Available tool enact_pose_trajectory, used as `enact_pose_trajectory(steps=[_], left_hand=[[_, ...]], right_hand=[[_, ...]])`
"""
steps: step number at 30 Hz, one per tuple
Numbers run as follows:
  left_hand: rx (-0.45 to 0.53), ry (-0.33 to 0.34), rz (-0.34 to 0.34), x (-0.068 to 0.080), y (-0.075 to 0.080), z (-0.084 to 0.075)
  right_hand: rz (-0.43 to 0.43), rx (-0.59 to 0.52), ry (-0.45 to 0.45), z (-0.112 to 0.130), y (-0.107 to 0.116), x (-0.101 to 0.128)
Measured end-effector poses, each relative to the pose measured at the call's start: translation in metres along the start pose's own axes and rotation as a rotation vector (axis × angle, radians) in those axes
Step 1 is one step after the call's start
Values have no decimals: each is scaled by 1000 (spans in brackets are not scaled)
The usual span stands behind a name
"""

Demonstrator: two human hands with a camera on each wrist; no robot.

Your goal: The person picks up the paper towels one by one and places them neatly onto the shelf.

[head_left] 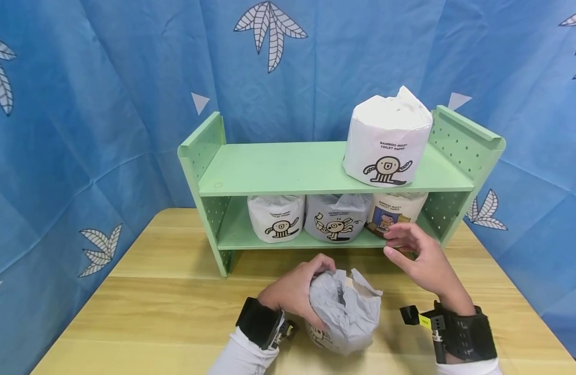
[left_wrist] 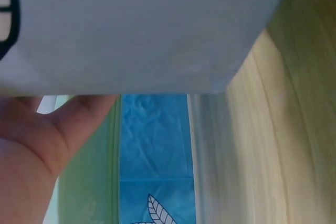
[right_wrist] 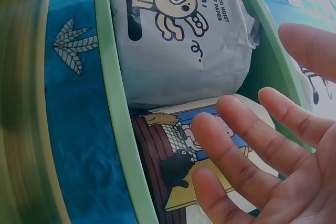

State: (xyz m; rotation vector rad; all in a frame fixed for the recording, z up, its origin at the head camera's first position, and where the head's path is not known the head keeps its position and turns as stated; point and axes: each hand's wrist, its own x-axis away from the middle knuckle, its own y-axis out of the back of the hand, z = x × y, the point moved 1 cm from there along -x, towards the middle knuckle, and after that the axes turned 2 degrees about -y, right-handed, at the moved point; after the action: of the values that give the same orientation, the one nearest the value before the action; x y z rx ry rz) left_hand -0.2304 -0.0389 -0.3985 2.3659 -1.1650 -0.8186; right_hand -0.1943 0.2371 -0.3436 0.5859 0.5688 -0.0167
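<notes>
My left hand (head_left: 301, 291) grips a grey-wrapped toilet paper roll (head_left: 345, 312) that stands on the wooden table near the front edge; the roll's wrapper (left_wrist: 142, 30) fills the top of the left wrist view above my palm (left_wrist: 37, 145). My right hand (head_left: 412, 250) hovers open, fingers spread, just in front of the lower shelf, nearest a roll with a picture label (head_left: 395, 211). That picture-label roll (right_wrist: 194, 166) and a grey roll with a cartoon figure (right_wrist: 178, 35) lie close behind my fingers (right_wrist: 247, 145).
A green two-level shelf (head_left: 278, 172) stands on the table (head_left: 166, 307). Its lower level holds a white roll (head_left: 276, 217), a grey roll (head_left: 337, 216) and the picture-label roll. A large white roll (head_left: 387, 140) stands on the upper level at the right. Blue leaf-patterned cloth surrounds everything.
</notes>
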Motion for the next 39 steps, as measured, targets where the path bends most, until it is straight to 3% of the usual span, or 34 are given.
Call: enact_pose_trajectory(steps=[12,28,39], left_hand=[[-29,-26,-65,1,5,-1],[-42,-39,-209,5,12,-5],[-47,-41,-256,4,10,-8]], right_hand=[[-5,-1,-6,0,0,0],[-12,4,2,1,1,0],[2,28,-16,2,4,2]])
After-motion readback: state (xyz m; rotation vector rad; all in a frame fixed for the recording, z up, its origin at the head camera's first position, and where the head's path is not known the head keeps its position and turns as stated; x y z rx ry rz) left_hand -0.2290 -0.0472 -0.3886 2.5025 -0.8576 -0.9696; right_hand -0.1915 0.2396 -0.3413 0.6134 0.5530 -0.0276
